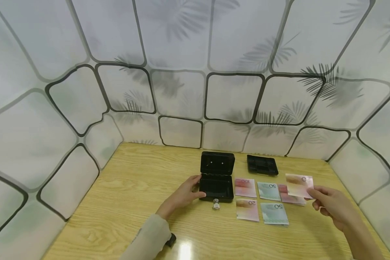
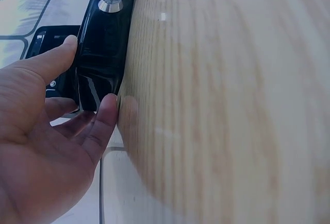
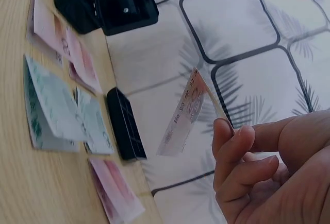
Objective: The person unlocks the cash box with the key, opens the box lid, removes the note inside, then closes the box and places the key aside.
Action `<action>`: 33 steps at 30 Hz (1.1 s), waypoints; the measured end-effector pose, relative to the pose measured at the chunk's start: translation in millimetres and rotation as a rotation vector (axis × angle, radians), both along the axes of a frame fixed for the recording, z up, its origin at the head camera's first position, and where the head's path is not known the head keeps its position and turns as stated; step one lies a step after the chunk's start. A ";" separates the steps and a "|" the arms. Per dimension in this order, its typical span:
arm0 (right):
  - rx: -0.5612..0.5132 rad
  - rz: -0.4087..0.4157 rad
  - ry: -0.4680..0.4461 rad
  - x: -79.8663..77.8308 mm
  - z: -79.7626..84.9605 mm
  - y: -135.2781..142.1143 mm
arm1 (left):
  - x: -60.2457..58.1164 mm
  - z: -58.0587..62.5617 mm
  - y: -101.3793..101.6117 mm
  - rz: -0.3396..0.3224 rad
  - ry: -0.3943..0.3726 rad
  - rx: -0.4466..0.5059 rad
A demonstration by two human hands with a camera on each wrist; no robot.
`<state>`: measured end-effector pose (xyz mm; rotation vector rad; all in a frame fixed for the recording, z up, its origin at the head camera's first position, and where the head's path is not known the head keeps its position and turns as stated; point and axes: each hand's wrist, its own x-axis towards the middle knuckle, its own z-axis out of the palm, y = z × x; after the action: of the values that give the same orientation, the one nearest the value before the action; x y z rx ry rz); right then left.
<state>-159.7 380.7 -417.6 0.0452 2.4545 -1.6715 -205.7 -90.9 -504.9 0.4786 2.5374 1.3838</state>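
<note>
A black cash box [image 1: 216, 187] stands with its lid raised and its key and ring [image 1: 216, 204] in the front lock. My left hand [image 1: 186, 193] grips the box's left side, thumb on the rim and fingers against the outer wall, as the left wrist view [image 2: 56, 126] also shows. Held above the table, a folded brownish-pink banknote [image 1: 299, 185] is pinched between thumb and fingers of my right hand [image 1: 333, 206]. Below it lies a folded red banknote [image 1: 290, 195], partly covered. Other folded notes lie nearby: a red 100 [image 1: 245, 187], a brownish 20 [image 1: 247, 209] and green 50s [image 1: 274, 213].
A black compartment tray [image 1: 262, 165] sits behind the notes, right of the box. A small dark object [image 1: 171, 239] shows beside my left sleeve. Patterned walls [image 1: 182, 131] border the wooden table [image 1: 143, 162] at the back and sides.
</note>
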 end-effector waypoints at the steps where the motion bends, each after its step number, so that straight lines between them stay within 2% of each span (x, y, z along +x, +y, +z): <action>1: 0.008 -0.002 -0.001 1.5 -1.4 3.7 | 0.0 0.1 0.0 0.000 -0.001 0.003; 7: 0.062 -0.021 -0.030 9.8 -6.7 22.0 | 0.6 -0.2 -0.1 0.002 -0.008 0.010; 13: 0.044 -0.028 -0.078 16.7 -11.1 33.3 | -0.8 -1.2 -0.5 0.000 -0.018 0.012; 18: 0.087 -0.044 -0.122 19.5 -19.0 38.9 | -0.9 -1.3 -1.0 -0.001 -0.016 0.005; 26: 0.097 -0.027 -0.188 23.0 -34.4 42.2 | -0.6 0.0 -0.8 -0.012 -0.006 0.004; 33: 0.109 -0.004 -0.198 24.0 -45.1 36.0 | -0.4 0.5 -0.4 -0.013 0.010 -0.004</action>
<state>-135.7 416.6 -462.7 0.2188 2.3938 -1.4565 -206.1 -91.3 -504.4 0.5009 2.5395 1.3754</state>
